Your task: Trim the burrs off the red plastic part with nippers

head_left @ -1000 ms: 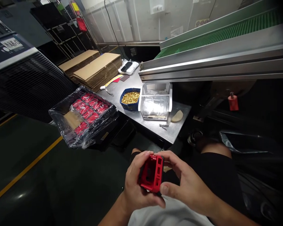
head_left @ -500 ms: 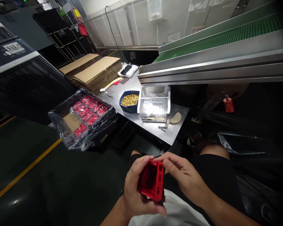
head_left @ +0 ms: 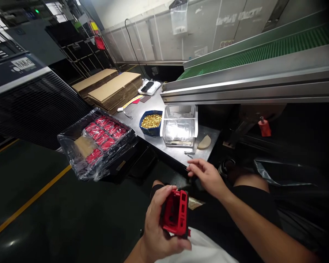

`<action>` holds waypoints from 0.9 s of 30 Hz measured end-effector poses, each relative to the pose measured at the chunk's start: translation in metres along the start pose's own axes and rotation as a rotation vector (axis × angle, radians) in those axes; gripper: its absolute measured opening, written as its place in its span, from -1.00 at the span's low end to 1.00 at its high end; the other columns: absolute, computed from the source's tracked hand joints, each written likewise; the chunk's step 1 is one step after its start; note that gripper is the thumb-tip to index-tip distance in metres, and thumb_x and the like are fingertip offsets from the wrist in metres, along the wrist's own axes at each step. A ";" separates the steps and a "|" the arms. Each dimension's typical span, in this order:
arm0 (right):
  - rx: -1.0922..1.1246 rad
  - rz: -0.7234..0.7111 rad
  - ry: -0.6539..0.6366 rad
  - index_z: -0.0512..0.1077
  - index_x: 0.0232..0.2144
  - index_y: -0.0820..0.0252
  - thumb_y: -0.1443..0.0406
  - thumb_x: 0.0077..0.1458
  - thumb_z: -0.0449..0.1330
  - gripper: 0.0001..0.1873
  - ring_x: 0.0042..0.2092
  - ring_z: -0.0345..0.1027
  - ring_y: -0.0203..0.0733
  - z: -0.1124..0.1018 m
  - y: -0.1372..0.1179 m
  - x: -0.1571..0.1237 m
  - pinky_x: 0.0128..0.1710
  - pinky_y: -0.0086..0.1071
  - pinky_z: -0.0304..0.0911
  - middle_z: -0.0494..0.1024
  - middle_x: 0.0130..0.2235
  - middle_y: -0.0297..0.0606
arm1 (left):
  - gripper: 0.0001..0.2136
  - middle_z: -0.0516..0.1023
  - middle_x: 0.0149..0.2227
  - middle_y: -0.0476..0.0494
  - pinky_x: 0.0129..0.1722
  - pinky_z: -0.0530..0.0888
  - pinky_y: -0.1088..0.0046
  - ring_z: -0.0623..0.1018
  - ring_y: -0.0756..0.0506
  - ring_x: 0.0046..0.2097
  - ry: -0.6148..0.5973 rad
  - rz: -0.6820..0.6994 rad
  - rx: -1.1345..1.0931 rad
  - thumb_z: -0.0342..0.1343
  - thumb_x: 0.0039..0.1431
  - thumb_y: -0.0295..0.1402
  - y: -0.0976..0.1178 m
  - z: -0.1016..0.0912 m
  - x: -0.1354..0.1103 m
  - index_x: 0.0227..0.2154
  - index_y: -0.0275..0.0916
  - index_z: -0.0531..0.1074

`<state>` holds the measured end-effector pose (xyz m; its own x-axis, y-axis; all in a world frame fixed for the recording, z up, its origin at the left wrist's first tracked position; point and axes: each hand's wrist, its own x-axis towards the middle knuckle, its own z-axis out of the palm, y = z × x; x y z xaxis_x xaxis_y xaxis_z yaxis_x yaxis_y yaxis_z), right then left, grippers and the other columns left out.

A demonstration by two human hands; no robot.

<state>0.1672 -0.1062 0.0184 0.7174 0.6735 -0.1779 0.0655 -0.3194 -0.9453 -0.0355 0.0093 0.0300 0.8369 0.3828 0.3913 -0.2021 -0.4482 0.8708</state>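
My left hand [head_left: 156, 223] grips a red plastic housing [head_left: 176, 213] low in the middle of the view, its hollow side facing me. Apart from the housing, my right hand [head_left: 207, 175] is stretched out with loose fingers near the front edge of the steel table [head_left: 178, 155], holding nothing that I can see. On that table sit a blue bowl of small gold parts [head_left: 151, 122], a clear plastic box [head_left: 180, 126] and small tweezers [head_left: 189, 153].
A black tray of red housings under plastic wrap [head_left: 98, 140] stands left of the table. Flattened cardboard [head_left: 112, 87] is stacked behind it. A green conveyor [head_left: 252, 51] with a steel rail runs above the table. A phone [head_left: 147, 86] lies at the table's far end.
My right hand let go of the red housing and moved up and forward toward the table edge. My left hand kept the housing, slightly lower.
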 end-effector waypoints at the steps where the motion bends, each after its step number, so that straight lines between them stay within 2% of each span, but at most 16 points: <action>1: -0.091 -0.006 0.067 0.37 -0.01 0.20 0.02 0.26 0.01 -0.55 -0.25 0.50 -0.15 -0.003 0.012 0.019 -0.11 -0.17 0.44 0.57 -0.15 -0.14 | -0.01 0.38 0.15 -0.44 0.20 0.46 0.00 0.43 -0.39 0.20 0.003 0.028 0.046 0.25 -0.11 0.27 0.002 -0.001 0.002 0.28 -0.26 0.14; 4: -0.335 -0.047 0.184 0.40 0.02 0.19 0.07 0.13 0.18 -0.53 -0.11 0.44 -0.01 -0.010 0.043 0.064 -0.03 -0.07 0.34 0.48 -0.03 -0.06 | -0.03 0.39 0.12 -0.47 0.16 0.49 0.00 0.45 -0.37 0.16 0.007 0.122 0.264 0.24 -0.06 0.24 0.008 -0.006 0.007 0.26 -0.36 0.16; 7: -0.522 -0.097 0.181 0.45 -0.04 0.18 0.13 0.10 0.21 -0.60 -0.02 0.39 0.08 -0.010 0.057 0.085 -0.08 -0.11 0.31 0.43 0.03 0.00 | -0.04 0.35 0.11 -0.48 0.15 0.50 0.00 0.46 -0.37 0.14 -0.006 0.138 0.429 0.25 -0.04 0.22 0.014 -0.012 0.010 0.25 -0.41 0.17; 10: -0.620 -0.121 0.152 0.50 -0.22 0.19 0.16 0.15 0.14 -0.74 -0.14 0.41 0.02 -0.009 0.059 0.088 -0.20 -0.17 0.26 0.48 -0.08 -0.04 | -0.06 0.31 0.12 -0.47 0.15 0.51 -0.02 0.44 -0.39 0.17 -0.026 0.118 0.491 0.25 -0.02 0.20 0.015 -0.016 0.010 0.26 -0.39 0.17; 14: -0.644 -0.136 0.183 0.47 -0.16 0.16 0.10 0.20 0.07 -0.67 -0.12 0.41 0.01 -0.011 0.063 0.079 -0.17 -0.17 0.24 0.48 -0.07 -0.08 | -0.09 0.28 0.12 -0.46 0.20 0.48 -0.06 0.41 -0.40 0.19 -0.031 0.149 0.499 0.29 0.02 0.11 0.017 -0.016 0.012 0.27 -0.41 0.15; 17: -0.605 -0.137 0.163 0.48 -0.21 0.17 0.13 0.19 0.09 -0.72 -0.15 0.41 -0.01 -0.014 0.062 0.067 -0.18 -0.18 0.25 0.50 -0.10 -0.09 | -0.14 0.25 0.12 -0.45 0.26 0.42 -0.09 0.38 -0.39 0.22 -0.034 0.190 0.489 0.32 0.03 -0.09 0.022 -0.014 0.017 0.29 -0.44 0.12; 19: -0.540 -0.126 0.160 0.46 -0.22 0.17 0.13 0.19 0.11 -0.74 -0.24 0.40 -0.10 -0.016 0.054 0.056 -0.20 -0.19 0.27 0.52 -0.17 -0.14 | -0.15 0.24 0.11 -0.44 0.28 0.40 -0.09 0.36 -0.39 0.23 -0.038 0.220 0.490 0.34 -0.01 -0.20 0.025 -0.012 0.020 0.29 -0.45 0.13; 21: -0.449 -0.126 0.167 0.44 -0.18 0.14 0.08 0.22 0.09 -0.71 -0.30 0.38 -0.19 -0.017 0.038 0.042 -0.20 -0.23 0.30 0.53 -0.21 -0.22 | -0.15 0.24 0.10 -0.42 0.30 0.40 -0.09 0.35 -0.37 0.23 -0.038 0.262 0.498 0.37 -0.02 -0.21 0.026 -0.011 0.023 0.27 -0.45 0.15; 24: -0.309 -0.140 0.140 0.47 -0.21 0.08 0.01 0.27 0.03 -0.64 -0.28 0.39 -0.26 -0.019 0.004 0.015 -0.21 -0.32 0.33 0.53 -0.24 -0.30 | -0.16 0.26 0.08 -0.40 0.31 0.39 -0.10 0.39 -0.33 0.18 -0.048 0.311 0.503 0.40 -0.03 -0.13 0.028 -0.012 0.025 0.23 -0.46 0.22; 27: -0.025 -0.097 0.098 0.51 -0.17 0.04 -0.01 0.21 0.13 -0.66 -0.30 0.37 -0.30 -0.021 -0.032 -0.014 -0.33 -0.40 0.30 0.50 -0.29 -0.32 | -0.19 0.28 0.06 -0.38 0.30 0.41 -0.09 0.41 -0.31 0.15 -0.054 0.326 0.498 0.40 -0.08 -0.25 0.033 -0.014 0.027 0.22 -0.47 0.24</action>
<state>0.1700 -0.1194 0.0565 0.7711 0.6341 -0.0572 0.1544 -0.2735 -0.9494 -0.0262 0.0161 0.0732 0.7990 0.1261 0.5880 -0.2008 -0.8657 0.4585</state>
